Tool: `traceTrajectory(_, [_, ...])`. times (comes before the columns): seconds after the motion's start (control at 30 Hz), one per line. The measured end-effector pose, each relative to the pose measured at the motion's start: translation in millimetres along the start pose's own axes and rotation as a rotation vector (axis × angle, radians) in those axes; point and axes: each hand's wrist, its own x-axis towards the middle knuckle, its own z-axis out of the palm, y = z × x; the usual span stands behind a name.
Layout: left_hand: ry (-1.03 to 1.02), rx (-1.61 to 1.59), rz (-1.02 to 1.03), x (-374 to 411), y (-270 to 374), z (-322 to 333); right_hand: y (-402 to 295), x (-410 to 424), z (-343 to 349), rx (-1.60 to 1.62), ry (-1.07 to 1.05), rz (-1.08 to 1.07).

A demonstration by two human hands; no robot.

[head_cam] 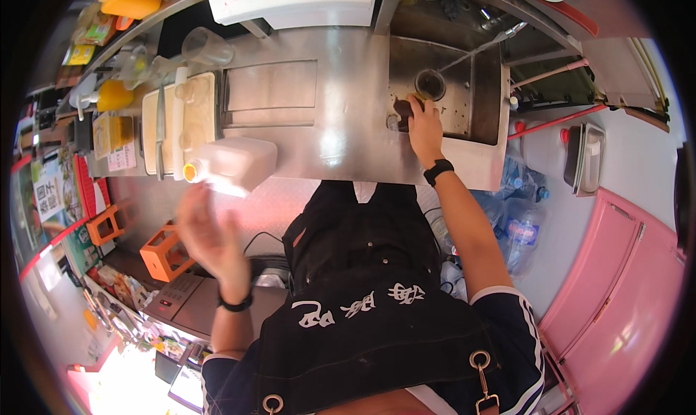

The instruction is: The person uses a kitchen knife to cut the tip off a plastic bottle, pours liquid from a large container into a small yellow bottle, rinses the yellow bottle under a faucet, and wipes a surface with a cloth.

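Note:
My right hand (426, 131) reaches over the front edge of a stainless steel sink (484, 116). Its fingers grip a dark brown cloth or pad (403, 108), partly covered by the hand. Just beyond the fingertips is a round drain (429, 84), with dark specks on the basin floor around it. A thin stream of water (473, 49) runs from the tap (515, 30) towards the drain. Blurred by motion, my left hand (209, 235) holds nothing and has its fingers apart. Nearest to it, a translucent plastic jug (236, 162) with an orange-ringed mouth lies at the counter's front edge.
Left on the counter (348, 105) are a cutting board (204, 108), a knife (160, 129), a white rod (178, 127) and a clear plastic pitcher (206, 46). A white dispensing machine (293, 7) stands at the back. Plastic bottles (522, 230) crowd the floor at right, near a pink door (614, 284).

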Motion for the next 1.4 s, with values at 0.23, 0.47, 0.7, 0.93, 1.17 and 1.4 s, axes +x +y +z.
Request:
traceTrajectory(0.23, [-0.704,-0.009,-0.124,-68,-50,167,64,32,-57,0.520,0.172,0.108])
traceTrajectory(0.47, [-0.844,-0.046,-0.244,-99,-58,271,127,63,-95,1.539,-0.186,0.552])
traceTrajectory(0.7, [-0.787,0.135,-0.114,-121,-52,316,145,171,-91,2.195,-0.552,0.748])
traceTrajectory(0.93, [-0.855,0.423,0.114,-145,-33,348,157,200,-65,1.978,-0.529,0.616])
traceTrajectory(1.17, [-0.789,0.266,0.073,-166,-67,359,184,202,-81,1.891,-0.381,0.534])
traceTrajectory(1.4, [-0.304,-0.558,-0.825,-112,-36,295,180,199,-88,1.622,-0.437,0.622])
